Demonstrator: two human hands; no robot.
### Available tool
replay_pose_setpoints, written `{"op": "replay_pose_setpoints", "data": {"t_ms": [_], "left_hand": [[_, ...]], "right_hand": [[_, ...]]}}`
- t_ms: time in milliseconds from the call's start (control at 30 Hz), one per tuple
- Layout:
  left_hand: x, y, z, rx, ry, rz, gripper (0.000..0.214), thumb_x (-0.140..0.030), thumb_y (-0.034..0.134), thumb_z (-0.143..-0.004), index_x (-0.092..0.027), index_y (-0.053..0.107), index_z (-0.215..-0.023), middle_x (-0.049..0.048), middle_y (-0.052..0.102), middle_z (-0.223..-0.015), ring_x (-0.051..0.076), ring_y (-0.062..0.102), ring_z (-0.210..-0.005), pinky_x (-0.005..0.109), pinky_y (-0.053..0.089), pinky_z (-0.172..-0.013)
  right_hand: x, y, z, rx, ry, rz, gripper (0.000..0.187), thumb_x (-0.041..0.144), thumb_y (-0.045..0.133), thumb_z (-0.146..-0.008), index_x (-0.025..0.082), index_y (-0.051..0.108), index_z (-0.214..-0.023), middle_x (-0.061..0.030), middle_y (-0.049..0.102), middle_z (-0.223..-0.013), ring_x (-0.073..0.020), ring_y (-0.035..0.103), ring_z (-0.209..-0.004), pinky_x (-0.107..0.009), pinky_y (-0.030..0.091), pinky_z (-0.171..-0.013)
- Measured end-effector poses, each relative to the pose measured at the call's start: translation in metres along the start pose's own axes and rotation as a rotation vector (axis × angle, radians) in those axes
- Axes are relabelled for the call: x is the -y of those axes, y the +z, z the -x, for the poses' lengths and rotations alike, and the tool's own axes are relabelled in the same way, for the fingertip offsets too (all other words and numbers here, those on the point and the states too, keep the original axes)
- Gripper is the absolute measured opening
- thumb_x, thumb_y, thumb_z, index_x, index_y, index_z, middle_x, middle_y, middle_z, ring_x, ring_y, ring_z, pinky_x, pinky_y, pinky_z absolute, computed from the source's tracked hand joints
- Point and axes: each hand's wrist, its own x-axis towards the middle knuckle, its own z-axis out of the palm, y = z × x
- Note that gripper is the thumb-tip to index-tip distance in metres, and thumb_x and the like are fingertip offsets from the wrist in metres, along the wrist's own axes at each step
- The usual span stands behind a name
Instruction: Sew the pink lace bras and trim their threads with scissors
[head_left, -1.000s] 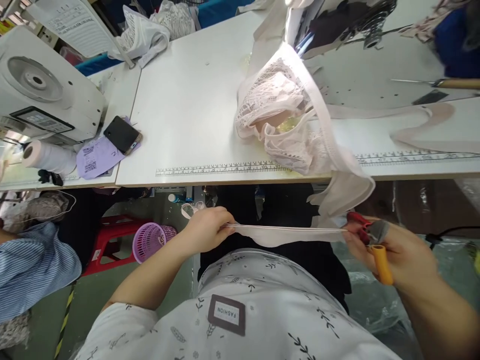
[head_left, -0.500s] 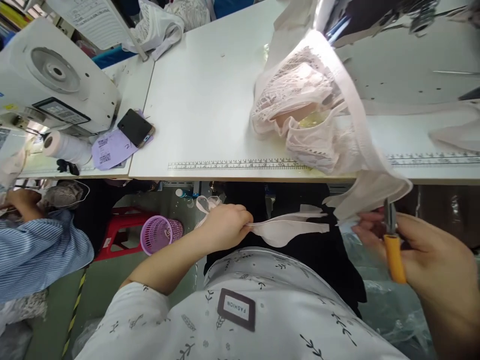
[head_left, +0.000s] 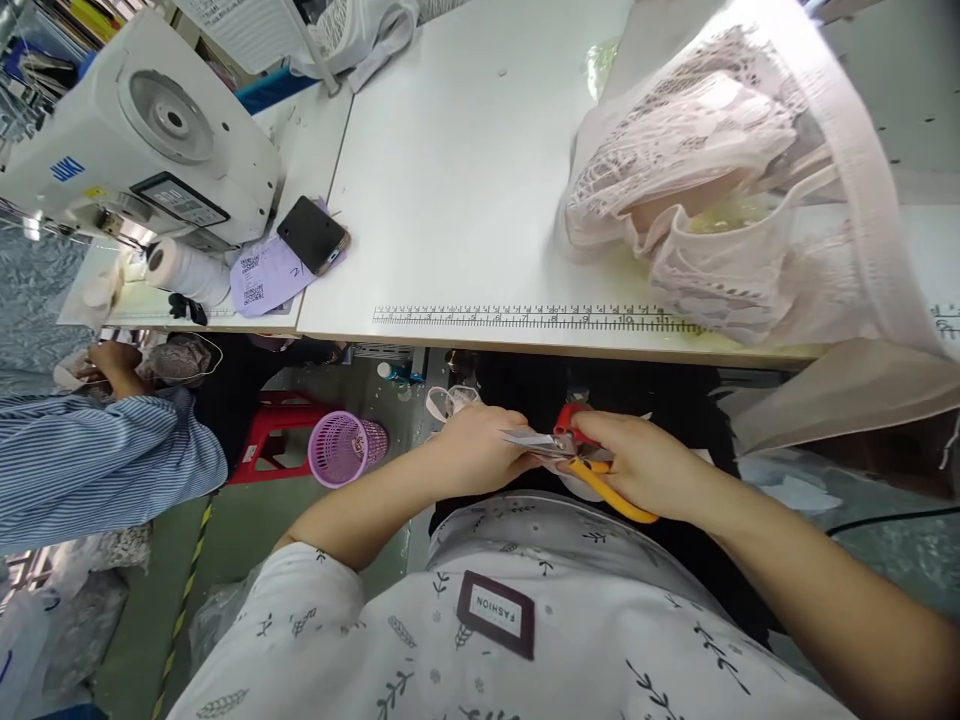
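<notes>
While the left hand [head_left: 480, 448] clenches pale cloth [head_left: 579, 487] over the lap, the right hand [head_left: 651, 462] grasps scissors [head_left: 611, 494] beside it.
The cloth lies just past the printed shirt [head_left: 405, 620], partly under the scissors, whose blades reach the left hand's fingers; a thin strap [head_left: 437, 404] loops out behind that hand. Beyond, a lacy bra [head_left: 720, 255] rests on the white table [head_left: 465, 200], with a phone [head_left: 313, 235], thread spool [head_left: 187, 272] and sewing machine [head_left: 150, 140] farther left.

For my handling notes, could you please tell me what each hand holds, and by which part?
The right hand holds the scissors by the handles. The left hand grips pale fabric; the fist hides which part.
</notes>
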Motion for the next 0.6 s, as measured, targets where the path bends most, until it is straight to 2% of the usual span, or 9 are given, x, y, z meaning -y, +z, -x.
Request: {"op": "replay_pose_setpoints", "data": {"t_ms": [200,367,467,600], "left_hand": [[0.003,-0.003,0.001,-0.028,-0.019,0.023,0.022,-0.032,0.052,-0.090,-0.018,0.068,-0.085,0.0041,0.068,-0.079,0.017,0.064,-0.075,0.027,0.039,-0.061],[-0.001,-0.008,-0.002,-0.004,-0.029,-0.014,0.022,-0.032,0.051,-0.089,-0.019,0.069,-0.085,0.0044,0.069,-0.081,0.018,0.064,-0.076,0.030,0.038,-0.065],[0.000,-0.017,0.003,0.055,0.003,-0.069,0.020,-0.027,0.050,-0.089,-0.019,0.068,-0.091,0.0051,0.069,-0.087,0.020,0.062,-0.081,0.036,0.039,-0.079],[0.005,-0.033,0.021,0.088,0.023,-0.205,0.022,-0.009,0.047,-0.084,-0.017,0.065,-0.094,0.0054,0.067,-0.087,0.020,0.059,-0.085,0.049,0.027,-0.100]], "right_hand": [[0.001,0.002,-0.001,-0.041,0.029,-0.021,0.024,0.039,0.051,-0.082,0.021,0.045,-0.066,-0.0011,0.058,-0.063,-0.0140,0.053,-0.054,-0.024,0.043,-0.050],[0.006,0.009,-0.003,-0.151,-0.002,0.033,0.029,0.038,0.050,-0.080,0.023,0.037,-0.060,0.0020,0.048,-0.052,-0.0117,0.044,-0.045,-0.022,0.034,-0.043],[0.008,0.008,0.000,-0.147,-0.017,0.038,0.025,0.032,0.050,-0.080,0.022,0.040,-0.060,0.0022,0.047,-0.053,-0.0115,0.043,-0.045,-0.023,0.034,-0.043],[0.007,0.000,0.010,-0.116,0.005,-0.012,0.015,0.030,0.053,-0.080,0.020,0.050,-0.068,0.0011,0.054,-0.059,-0.0124,0.049,-0.050,-0.023,0.040,-0.046]]}}
